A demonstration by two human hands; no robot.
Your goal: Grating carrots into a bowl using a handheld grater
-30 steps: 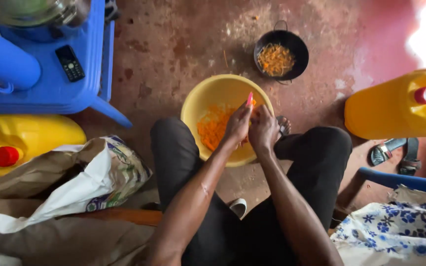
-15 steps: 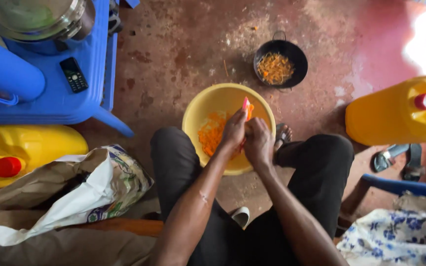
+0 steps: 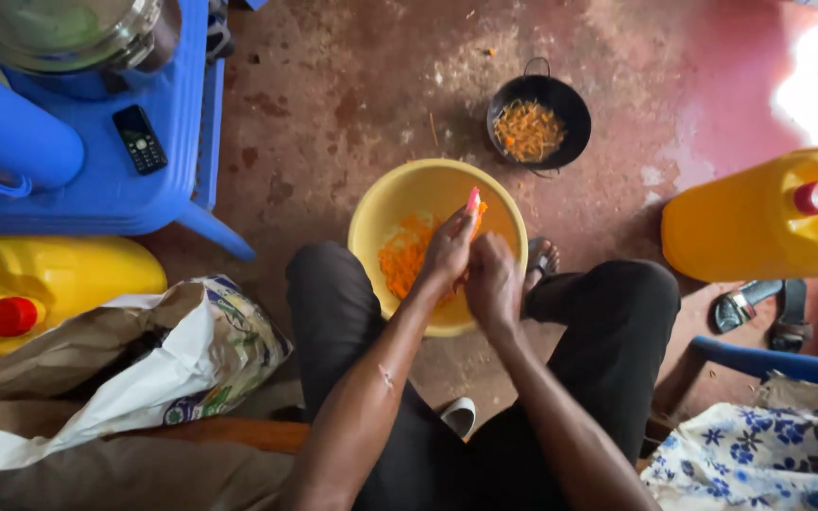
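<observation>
Yellow bowl (image 3: 376,213) looks smooth plastic w/ soft sheen; orange shreds (image 3: 401,260) inside look moist, matt. Beyond bowl, small black pan (image 3: 575,109) looks dull dark metal w/ thin wire handle. Floor (image 3: 333,95) around bowl is rough reddish cement, worn & blotchy. Left of bowl, blue stool (image 3: 97,180) is glossy moulded plastic; on it a shiny metal pot w/ glass lid (image 3: 59,33). Yellow jerrycans (image 3: 740,222) either side of bowl: smooth plastic, red caps. Near-left of bowl, crumpled brown paper sack (image 3: 68,341), matt. Trousers (image 3: 333,312): dark matt cloth.
</observation>
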